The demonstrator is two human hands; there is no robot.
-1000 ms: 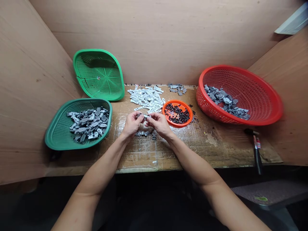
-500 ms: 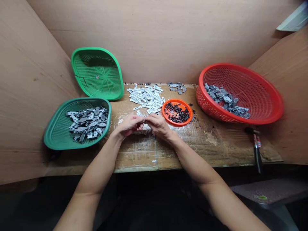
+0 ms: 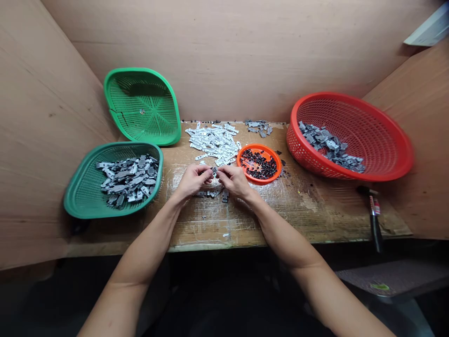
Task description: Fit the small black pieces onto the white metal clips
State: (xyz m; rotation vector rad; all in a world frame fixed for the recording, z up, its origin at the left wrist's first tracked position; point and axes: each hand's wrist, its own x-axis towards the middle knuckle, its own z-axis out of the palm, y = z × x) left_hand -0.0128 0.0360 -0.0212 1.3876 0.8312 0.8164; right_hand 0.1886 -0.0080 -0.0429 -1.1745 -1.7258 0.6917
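My left hand (image 3: 193,179) and my right hand (image 3: 234,180) meet over the middle of the bench, thumbs and fingers pinched. Between their fingertips is a small dark grey metal part (image 3: 214,171); its exact shape is mostly hidden. Just below the hands lie a few grey metal pieces (image 3: 213,193). Beyond them spreads a pile of silvery flat metal strips (image 3: 213,142) with holes. Beside my right hand sits an orange dish (image 3: 240,167) of small black parts (image 3: 260,164).
A dark green basket (image 3: 81,206) with assembled grey pieces stands left, a bright green basket (image 3: 168,93) behind it. At right are a red basket (image 3: 389,154) holding grey plates and a hammer (image 3: 375,224). More grey plates (image 3: 258,127) lie by the back wall.
Both hands have turned slightly, and the dark part between the fingertips now shows more. The grey pieces below the hands are less covered. The baskets and dish stay put.
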